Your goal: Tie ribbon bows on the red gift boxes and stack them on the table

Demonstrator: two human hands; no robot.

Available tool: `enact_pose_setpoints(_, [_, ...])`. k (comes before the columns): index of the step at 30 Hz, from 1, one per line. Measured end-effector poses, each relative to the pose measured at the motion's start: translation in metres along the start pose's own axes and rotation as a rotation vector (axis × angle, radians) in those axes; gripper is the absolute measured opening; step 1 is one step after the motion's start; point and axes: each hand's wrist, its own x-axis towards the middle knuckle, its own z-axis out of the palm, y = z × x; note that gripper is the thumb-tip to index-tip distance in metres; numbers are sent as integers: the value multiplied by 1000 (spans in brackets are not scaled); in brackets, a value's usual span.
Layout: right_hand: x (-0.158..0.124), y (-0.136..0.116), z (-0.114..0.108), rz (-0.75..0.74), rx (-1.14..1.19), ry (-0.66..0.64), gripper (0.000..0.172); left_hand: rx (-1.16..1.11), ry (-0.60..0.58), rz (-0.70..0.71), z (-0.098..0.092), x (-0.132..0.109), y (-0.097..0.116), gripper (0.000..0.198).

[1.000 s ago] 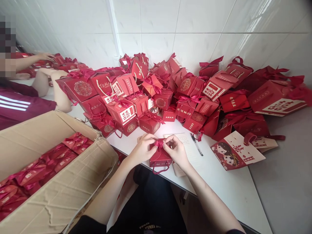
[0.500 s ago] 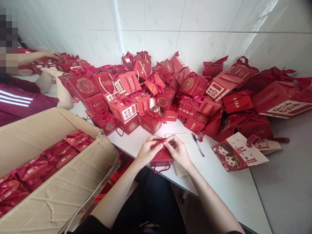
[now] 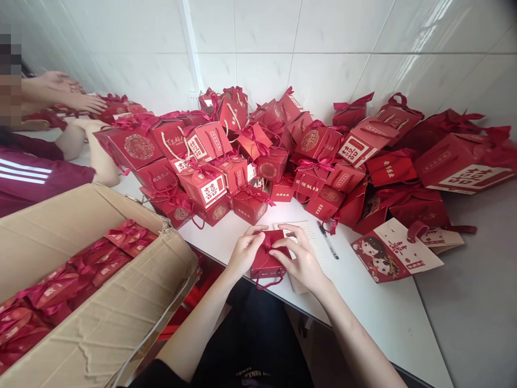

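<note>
A small red gift box (image 3: 266, 257) with a cord handle stands at the near edge of the white table (image 3: 375, 307). My left hand (image 3: 244, 252) grips its left side, fingers curled on the top flap. My right hand (image 3: 301, 257) pinches the red ribbon at the top of the box, with fingers bent over its right side. Under my right hand lies a sheet of paper (image 3: 311, 237) with writing on it.
A big heap of red gift boxes (image 3: 258, 156) fills the back of the table. A pen (image 3: 327, 241) and a flat red-and-white bag (image 3: 393, 254) lie to the right. An open cardboard carton (image 3: 92, 302) of flat red boxes sits at left. Another person (image 3: 44, 161) works at far left.
My right hand has moved down over the box top and my fingers have shifted on the ribbon. The other person's hands have moved at far left.
</note>
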Motion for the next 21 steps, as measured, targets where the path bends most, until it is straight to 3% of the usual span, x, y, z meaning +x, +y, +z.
enact_pose_setpoints(11, [-2,-5,4,33,-135,66,12,71,-128,47,-9,-2,0,36])
enact_pose_setpoints(21, [-6,-11,-13,76,-253,11,13,437,-46,229,-22,-11,-1,37])
